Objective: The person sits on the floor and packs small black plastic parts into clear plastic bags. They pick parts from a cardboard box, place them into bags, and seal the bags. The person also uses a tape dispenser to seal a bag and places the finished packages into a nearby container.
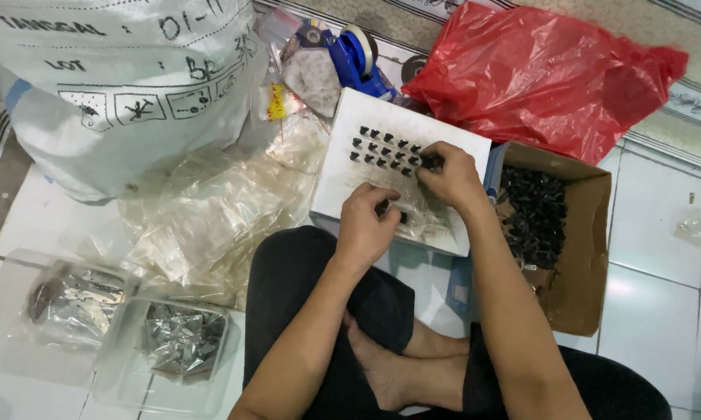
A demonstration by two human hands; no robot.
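Note:
A white box (343, 175) lies in front of me with several small black plastic parts (382, 149) set in rows on its top. My right hand (448, 175) rests on the box's right side, its fingers pinched on a black part at the end of the rows. My left hand (366, 222) is curled at the box's near edge, fingers closed around more small black parts and a clear plastic bag (420, 222) lying on the box.
A brown cardboard box (580, 264) of black parts stands at right. Behind it lies a red plastic bag (537, 70). A blue tape dispenser (350, 58), a large white sack (117, 85), a heap of clear bags (210, 210) and two clear trays (171, 342) sit left.

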